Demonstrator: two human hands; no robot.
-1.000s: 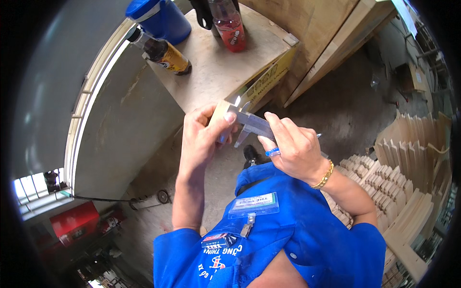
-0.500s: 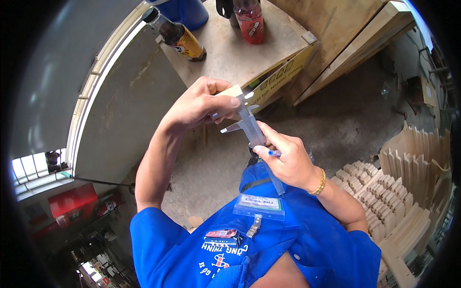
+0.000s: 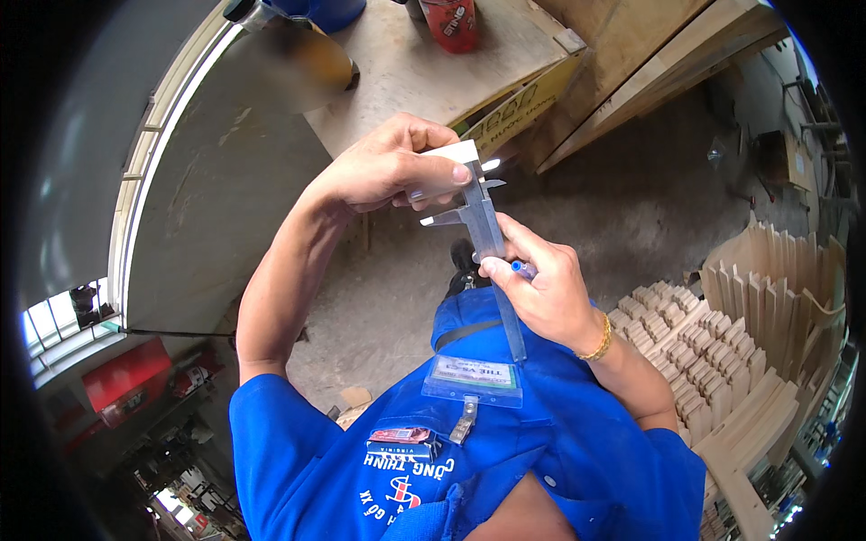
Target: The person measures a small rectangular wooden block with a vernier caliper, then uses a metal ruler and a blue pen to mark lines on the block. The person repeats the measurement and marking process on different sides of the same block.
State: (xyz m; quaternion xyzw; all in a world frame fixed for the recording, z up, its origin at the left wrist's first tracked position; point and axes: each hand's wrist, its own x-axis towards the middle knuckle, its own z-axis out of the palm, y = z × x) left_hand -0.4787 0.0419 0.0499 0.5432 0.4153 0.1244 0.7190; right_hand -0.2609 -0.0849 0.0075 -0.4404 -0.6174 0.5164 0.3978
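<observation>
A metal vernier caliper (image 3: 481, 221) is held at a slant in front of me, its jaws apart. My left hand (image 3: 388, 167) is closed on a small pale wooden piece (image 3: 458, 151) at the caliper's upper end, with the thumb pressed near the fixed jaw. Most of the piece is hidden by the fingers. My right hand (image 3: 546, 279) grips the caliper's beam by the sliding jaw, thumb on the slider. A blue pen (image 3: 524, 270) is also tucked in that hand. The beam's lower end reaches down in front of my blue shirt.
Ahead stands a wooden-topped box (image 3: 406, 81) bearing a red bottle (image 3: 449, 25), a blurred yellow-labelled bottle (image 3: 316, 59) and a blue container (image 3: 329, 11). Wooden boards (image 3: 649, 81) lean at the far right. Stacked pale wooden parts (image 3: 713, 361) lie to my right.
Both hands and the caliper have shifted slightly up and right in view, and the caliper stands a little steeper. The box and bottles sit higher in the picture. Both grips stay the same.
</observation>
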